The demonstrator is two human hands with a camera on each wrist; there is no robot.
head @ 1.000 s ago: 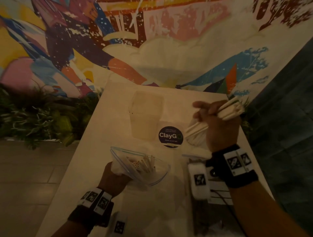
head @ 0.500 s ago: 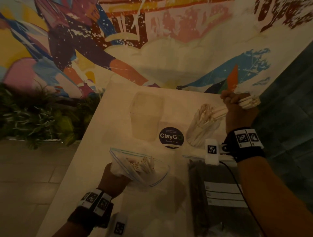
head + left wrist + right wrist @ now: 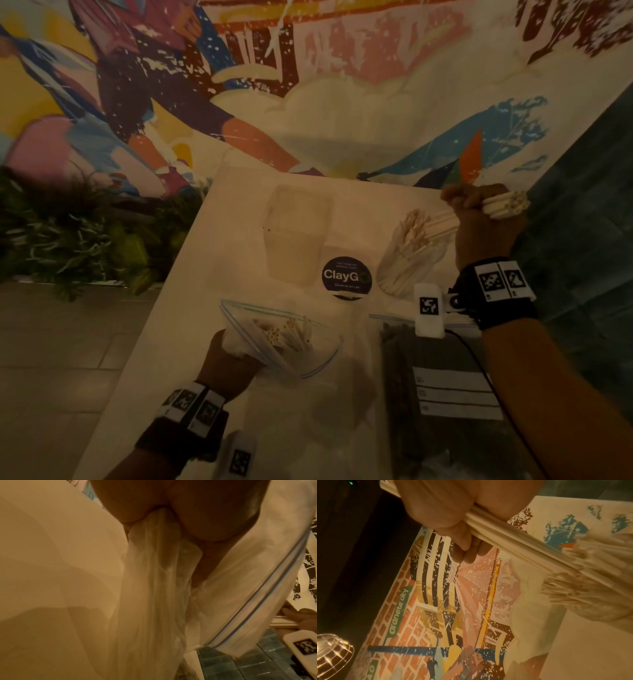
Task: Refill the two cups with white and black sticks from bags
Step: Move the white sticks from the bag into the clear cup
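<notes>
The right hand (image 3: 486, 226) is feeding a tight-gripped bundle of white sticks (image 3: 503, 207) into the right cup (image 3: 409, 260) on the table (image 3: 191, 308). The left hand (image 3: 229, 363) is gripping the open bag (image 3: 281, 337). The empty cup (image 3: 298, 229) is likely waiting for black sticks (image 3: 442, 404).

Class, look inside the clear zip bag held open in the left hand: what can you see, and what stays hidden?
The zip bag holds white sticks, hollow ends at its open mouth. Crumpled plastic and the left hand hide their lower ends.
</notes>
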